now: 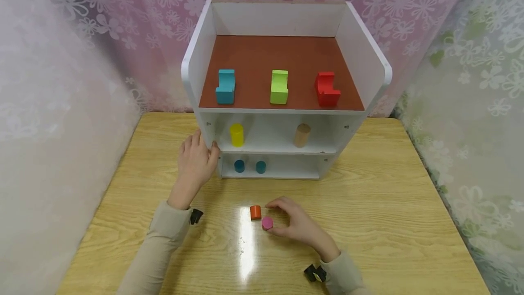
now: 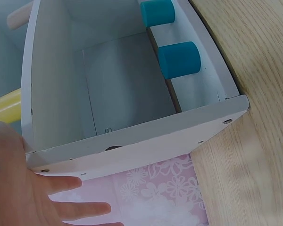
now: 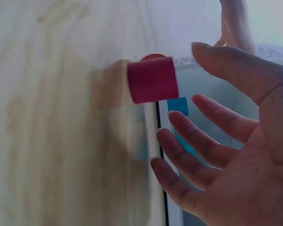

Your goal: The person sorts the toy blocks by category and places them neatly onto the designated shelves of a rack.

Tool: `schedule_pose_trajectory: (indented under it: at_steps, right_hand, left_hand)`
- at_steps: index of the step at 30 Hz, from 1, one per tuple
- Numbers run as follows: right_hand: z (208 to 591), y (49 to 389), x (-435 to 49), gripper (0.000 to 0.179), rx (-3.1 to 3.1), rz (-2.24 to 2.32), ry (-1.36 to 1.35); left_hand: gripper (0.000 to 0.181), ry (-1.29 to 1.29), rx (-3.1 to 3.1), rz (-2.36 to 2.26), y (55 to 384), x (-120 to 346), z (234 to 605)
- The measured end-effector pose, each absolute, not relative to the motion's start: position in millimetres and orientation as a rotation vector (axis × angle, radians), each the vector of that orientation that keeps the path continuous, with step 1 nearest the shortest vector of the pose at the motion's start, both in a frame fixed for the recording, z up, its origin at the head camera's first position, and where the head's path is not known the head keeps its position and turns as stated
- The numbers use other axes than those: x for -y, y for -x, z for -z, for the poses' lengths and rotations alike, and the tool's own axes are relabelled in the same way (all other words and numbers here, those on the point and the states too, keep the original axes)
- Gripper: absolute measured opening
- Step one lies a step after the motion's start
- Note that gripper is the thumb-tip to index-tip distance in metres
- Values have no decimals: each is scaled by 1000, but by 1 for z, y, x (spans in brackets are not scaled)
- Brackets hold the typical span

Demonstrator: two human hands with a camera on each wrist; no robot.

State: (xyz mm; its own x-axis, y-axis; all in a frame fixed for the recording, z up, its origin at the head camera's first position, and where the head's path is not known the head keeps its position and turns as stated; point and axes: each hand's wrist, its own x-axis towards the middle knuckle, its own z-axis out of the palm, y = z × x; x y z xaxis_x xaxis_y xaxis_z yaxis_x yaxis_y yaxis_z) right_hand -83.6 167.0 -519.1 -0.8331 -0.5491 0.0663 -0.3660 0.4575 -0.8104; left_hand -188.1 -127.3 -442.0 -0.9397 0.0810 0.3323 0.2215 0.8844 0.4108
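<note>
On the table stands a pink cylinder block [image 1: 267, 223], also seen as a dark pink block [image 3: 153, 80] in the right wrist view. My right hand [image 1: 296, 224] is beside it, fingers spread and thumb near its side; the right wrist view shows a gap between hand and block. An orange-red cylinder [image 1: 255, 212] is just left of the fingertips, mostly hidden behind the pink one in the right wrist view. My left hand [image 1: 194, 160] rests against the left side of a white shelf unit [image 1: 270, 177], thumb at its front edge and fingers extended along the outside.
The top level holds a blue chair-shaped block [image 1: 226, 88], a green one [image 1: 279, 88] and a red one [image 1: 327, 90]. A yellow cylinder [image 1: 237, 135] and a tan cylinder [image 1: 302, 135] stand on the middle shelf. Below are two teal cylinders [image 1: 260, 167]. Flowered curtains [image 1: 163, 35] surround the table.
</note>
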Motion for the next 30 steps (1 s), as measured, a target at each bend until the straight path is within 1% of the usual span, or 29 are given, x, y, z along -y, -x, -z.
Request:
schedule_pose_trajectory:
  at_steps: [9, 15, 20, 26, 30]
  right_hand:
    - [526, 76, -164, 53, -2479, 1313, 698]
    - [528, 73, -162, 42, -2503, 1315, 654]
    - [529, 74, -160, 33, -2535, 1313, 654]
    - [531, 73, -160, 27, -2581, 1298, 684]
    - [531, 73, -159, 24, -2580, 1301, 691]
  left_hand:
    - [55, 241, 2732, 644, 190, 126, 442]
    - [48, 252, 2706, 575, 193, 127, 442]
    - [50, 267, 2713, 460, 192, 130, 439]
    - [49, 341, 2669, 374, 192, 133, 433]
    - [51, 356, 2678, 355, 191, 133, 431]
